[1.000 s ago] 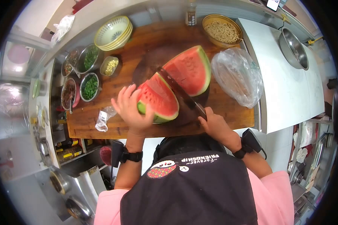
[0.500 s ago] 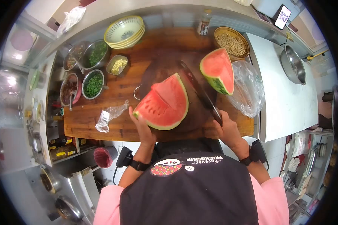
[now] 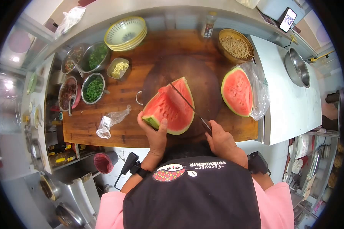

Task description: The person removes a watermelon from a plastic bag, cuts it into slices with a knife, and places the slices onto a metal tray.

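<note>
A wedge of watermelon point(image 3: 164, 107) sits on the dark round cutting board point(image 3: 204, 74), its red flesh facing up. My left hand point(image 3: 156, 135) grips the wedge at its lower left, thumb on the near side and fingers round the rind. In my right hand point(image 3: 224, 144) is the handle of a kitchen knife point(image 3: 195, 110). Its long blade slants up and left across the wedge, overlapping the flesh in this view. Another watermelon piece point(image 3: 237, 91) lies to the right, cut face up, against a clear plastic bag point(image 3: 260, 93).
Bowls of chopped greens point(image 3: 93, 87) and sauces stand at the left, beside a small dish of minced garlic point(image 3: 119, 68). Stacked bowls point(image 3: 126, 32), a bottle point(image 3: 208, 24) and a bowl of noodles point(image 3: 236, 45) line the back. A crumpled plastic bag point(image 3: 112, 121) lies left of the board.
The right-hand watermelon piece has tipped over to the right beside the bag. My right hand has brought the knife left over the wedge, and my left hand has shifted right with its grip.
</note>
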Demonstrator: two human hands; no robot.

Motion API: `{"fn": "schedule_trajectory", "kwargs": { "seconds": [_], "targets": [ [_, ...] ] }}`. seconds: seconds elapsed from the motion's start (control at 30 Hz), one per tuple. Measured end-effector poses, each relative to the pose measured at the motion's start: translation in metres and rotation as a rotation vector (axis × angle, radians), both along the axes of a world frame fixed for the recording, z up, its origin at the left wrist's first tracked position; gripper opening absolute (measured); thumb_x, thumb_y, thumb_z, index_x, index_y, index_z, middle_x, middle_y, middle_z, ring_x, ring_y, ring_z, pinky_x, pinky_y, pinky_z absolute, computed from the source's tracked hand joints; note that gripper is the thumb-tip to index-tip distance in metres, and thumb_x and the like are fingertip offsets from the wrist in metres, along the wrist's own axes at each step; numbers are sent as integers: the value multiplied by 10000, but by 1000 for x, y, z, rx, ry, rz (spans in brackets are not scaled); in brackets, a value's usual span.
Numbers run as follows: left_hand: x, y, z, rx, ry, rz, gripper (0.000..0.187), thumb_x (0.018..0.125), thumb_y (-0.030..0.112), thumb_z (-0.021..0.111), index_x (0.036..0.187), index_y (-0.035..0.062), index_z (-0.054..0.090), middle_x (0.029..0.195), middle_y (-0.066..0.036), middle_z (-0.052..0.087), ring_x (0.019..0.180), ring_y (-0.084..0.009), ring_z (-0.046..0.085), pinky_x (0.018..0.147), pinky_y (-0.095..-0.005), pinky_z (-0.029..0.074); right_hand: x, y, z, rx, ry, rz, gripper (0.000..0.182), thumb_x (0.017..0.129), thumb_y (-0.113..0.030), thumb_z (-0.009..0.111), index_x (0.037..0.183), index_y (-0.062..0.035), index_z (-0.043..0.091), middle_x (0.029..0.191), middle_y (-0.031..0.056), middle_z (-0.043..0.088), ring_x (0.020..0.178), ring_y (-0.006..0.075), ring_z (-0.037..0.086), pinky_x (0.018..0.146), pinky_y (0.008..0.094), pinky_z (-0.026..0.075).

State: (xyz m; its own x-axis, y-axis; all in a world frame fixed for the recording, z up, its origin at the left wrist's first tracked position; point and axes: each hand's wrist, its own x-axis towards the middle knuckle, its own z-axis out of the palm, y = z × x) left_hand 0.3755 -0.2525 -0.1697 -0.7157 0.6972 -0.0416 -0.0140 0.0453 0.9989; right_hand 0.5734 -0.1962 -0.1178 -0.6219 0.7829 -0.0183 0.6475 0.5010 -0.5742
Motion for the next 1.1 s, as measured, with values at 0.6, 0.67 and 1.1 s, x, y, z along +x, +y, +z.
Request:
{"fn": "schedule_trajectory", "kwargs": {
  "seconds": [0.6, 0.67, 1.1],
  "targets": [
    [-11, 9, 1, 63, -244, 24, 715, 675, 81, 613, 1235, 46, 169, 1144, -149, 335, 1075, -220, 357, 922, -334, 303, -36, 50, -3, -358, -396, 9, 220, 830, -164, 471, 860, 31, 374, 656, 260, 551, 645, 425, 550, 557, 481, 432],
    [-3, 3, 0, -16, -113, 11, 735, 663, 88, 616, 1238, 48, 160, 1149, -154, 329, 1081, -227, 355, 928, -344, 297, -42, 55, -12, -370, -364, 16, 226, 832, -174, 471, 862, 27, 373, 657, 254, 554, 646, 423, 552, 559, 485, 433],
    [-48, -24, -26, 280, -622, -123, 776, 653, 93, 568, 1299, 145, 142, 1237, -95, 333, 1145, -244, 359, 969, -388, 316, -33, 51, -49, -153, -216, 6, 242, 829, -216, 478, 875, -3, 372, 686, 243, 565, 652, 417, 558, 567, 486, 444]
  ]
}}
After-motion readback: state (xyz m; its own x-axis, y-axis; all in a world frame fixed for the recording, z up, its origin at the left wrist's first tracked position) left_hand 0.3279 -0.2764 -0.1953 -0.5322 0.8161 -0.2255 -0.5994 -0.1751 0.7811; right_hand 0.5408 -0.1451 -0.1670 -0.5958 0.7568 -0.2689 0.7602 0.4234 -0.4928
